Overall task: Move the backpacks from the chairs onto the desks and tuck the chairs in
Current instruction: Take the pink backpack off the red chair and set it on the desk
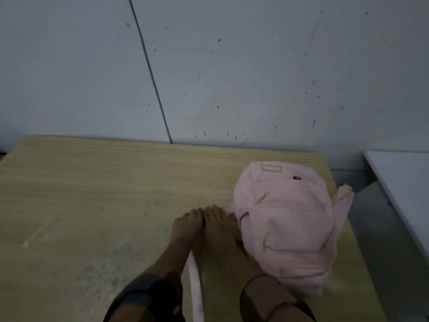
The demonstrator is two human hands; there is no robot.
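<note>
The left hand (185, 226) and right hand (220, 228) lie side by side on the wooden desk (92, 194), fingers straight and flat, holding nothing, with a pink strap (195, 287) trailing between the wrists toward the near edge. Just to their right lies the pink backpack (285, 224), already on the desk, its long axis running from the near edge toward the wall (232, 66), the right hand nearer and seemingly touching its side. No chair is in view, so I cannot tell where it stands; a second, pale desk (406, 182) is cut off at the far right.
</note>
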